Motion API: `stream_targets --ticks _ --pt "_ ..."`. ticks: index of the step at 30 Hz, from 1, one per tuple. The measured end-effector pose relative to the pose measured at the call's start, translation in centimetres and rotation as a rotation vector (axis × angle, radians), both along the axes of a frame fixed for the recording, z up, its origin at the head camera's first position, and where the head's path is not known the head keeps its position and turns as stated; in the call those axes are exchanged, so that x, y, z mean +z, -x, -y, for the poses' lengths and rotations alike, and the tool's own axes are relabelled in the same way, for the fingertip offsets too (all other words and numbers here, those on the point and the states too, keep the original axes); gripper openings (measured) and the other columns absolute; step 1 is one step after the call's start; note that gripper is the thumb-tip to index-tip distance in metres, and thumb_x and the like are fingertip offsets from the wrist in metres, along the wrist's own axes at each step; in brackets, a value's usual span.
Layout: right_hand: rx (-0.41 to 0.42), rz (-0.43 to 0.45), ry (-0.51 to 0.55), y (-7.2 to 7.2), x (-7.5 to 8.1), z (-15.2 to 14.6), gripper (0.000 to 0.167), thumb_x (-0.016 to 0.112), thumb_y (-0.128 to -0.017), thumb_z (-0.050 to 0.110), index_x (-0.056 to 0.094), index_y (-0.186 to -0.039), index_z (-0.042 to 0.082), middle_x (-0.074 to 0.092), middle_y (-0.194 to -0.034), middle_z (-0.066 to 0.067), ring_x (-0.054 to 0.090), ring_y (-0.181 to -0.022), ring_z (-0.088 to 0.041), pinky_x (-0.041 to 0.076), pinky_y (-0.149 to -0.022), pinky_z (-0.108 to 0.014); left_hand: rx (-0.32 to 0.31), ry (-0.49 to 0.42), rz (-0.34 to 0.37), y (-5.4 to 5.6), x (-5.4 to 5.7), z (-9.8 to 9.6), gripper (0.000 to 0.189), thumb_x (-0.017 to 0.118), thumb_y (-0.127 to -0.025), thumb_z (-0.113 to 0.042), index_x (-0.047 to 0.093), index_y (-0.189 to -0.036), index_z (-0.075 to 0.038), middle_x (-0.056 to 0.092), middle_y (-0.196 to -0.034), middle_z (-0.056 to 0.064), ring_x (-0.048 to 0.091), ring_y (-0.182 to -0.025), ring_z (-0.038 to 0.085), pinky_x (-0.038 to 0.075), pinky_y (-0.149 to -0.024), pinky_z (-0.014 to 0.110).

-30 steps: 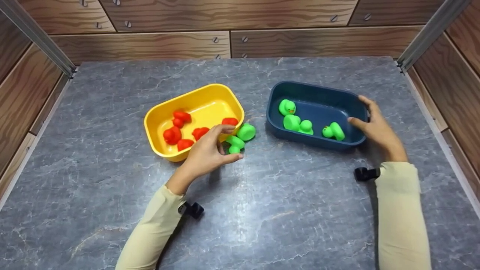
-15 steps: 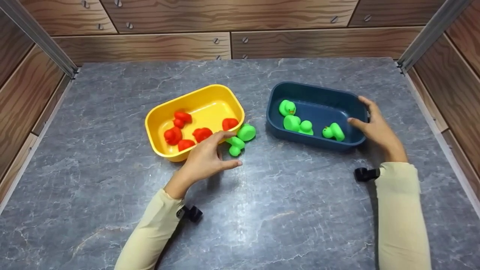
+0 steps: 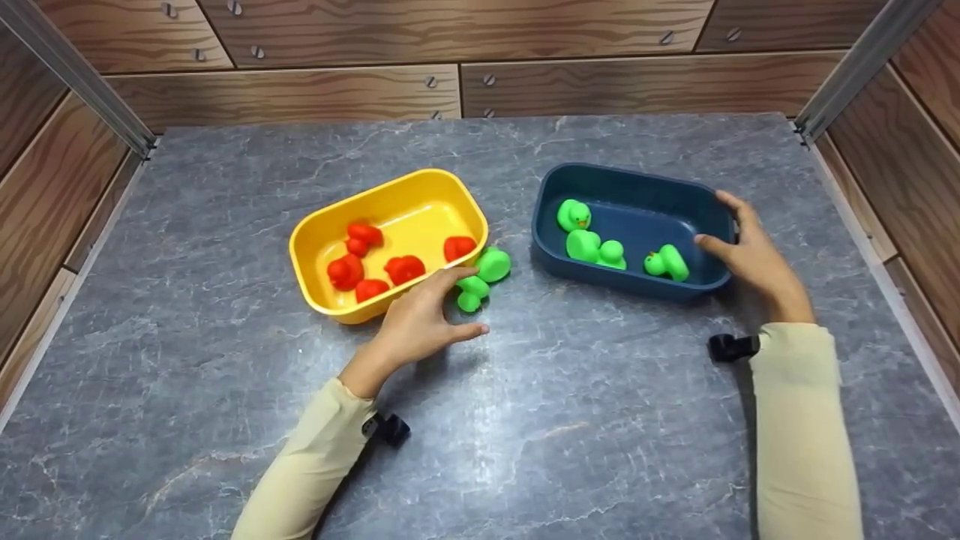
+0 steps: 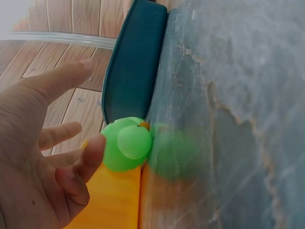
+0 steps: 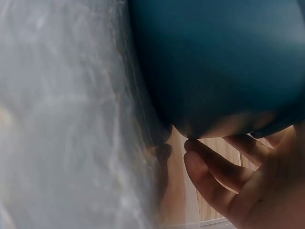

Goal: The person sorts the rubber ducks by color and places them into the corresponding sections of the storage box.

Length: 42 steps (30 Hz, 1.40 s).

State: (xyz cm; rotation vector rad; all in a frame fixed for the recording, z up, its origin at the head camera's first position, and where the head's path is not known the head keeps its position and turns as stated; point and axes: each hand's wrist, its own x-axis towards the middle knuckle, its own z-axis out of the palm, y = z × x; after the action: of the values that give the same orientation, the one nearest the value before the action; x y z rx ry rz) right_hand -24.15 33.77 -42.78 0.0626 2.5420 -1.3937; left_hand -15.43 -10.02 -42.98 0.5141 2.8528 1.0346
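Beside the near right corner of the yellow bin [image 3: 451, 196] lie two green rubber ducks [image 3: 493, 265] on the tabletop. My left hand [image 3: 416, 321] hovers just short of them, thumb and forefinger spread wide, with nothing between them. The left wrist view shows one green duck [image 4: 128, 145] beyond the fingers. My right hand [image 3: 759, 259] grips the right end of the dark blue bin [image 3: 637, 281], its thumb over the rim and its fingers outside. Several green ducks [image 3: 574, 216] lie in that bin. Several red ducks [image 3: 405, 268] are in the yellow one.
The bins stand apart on a grey marbled tabletop [image 3: 570, 420]. Wood-patterned panels [image 3: 315, 96] rise behind and at both sides, with metal posts [image 3: 847, 67] at the back corners. Small black cameras [image 3: 394, 430] sit at each wrist.
My left hand has shifted slightly toward the near side, uncovering more of the red ducks. The right hand and both bins hold their places.
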Motion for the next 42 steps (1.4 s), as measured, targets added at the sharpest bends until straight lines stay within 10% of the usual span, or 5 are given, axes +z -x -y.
stream_targets --ticks 42 --pt "-0.005 -0.023 0.002 0.1 0.0 0.1 0.084 0.058 -0.096 0.028 -0.001 -0.156 0.017 -0.004 -0.161 -0.019 0.014 -0.143 -0.045 0.025 -0.112 -0.06 0.004 0.126 0.093 0.2 -1.0 0.3 0.047 0.08 -0.076 -0.023 0.062 -0.119 -0.024 0.06 -0.12 0.005 0.059 -0.102 0.026 0.047 -0.084 0.049"
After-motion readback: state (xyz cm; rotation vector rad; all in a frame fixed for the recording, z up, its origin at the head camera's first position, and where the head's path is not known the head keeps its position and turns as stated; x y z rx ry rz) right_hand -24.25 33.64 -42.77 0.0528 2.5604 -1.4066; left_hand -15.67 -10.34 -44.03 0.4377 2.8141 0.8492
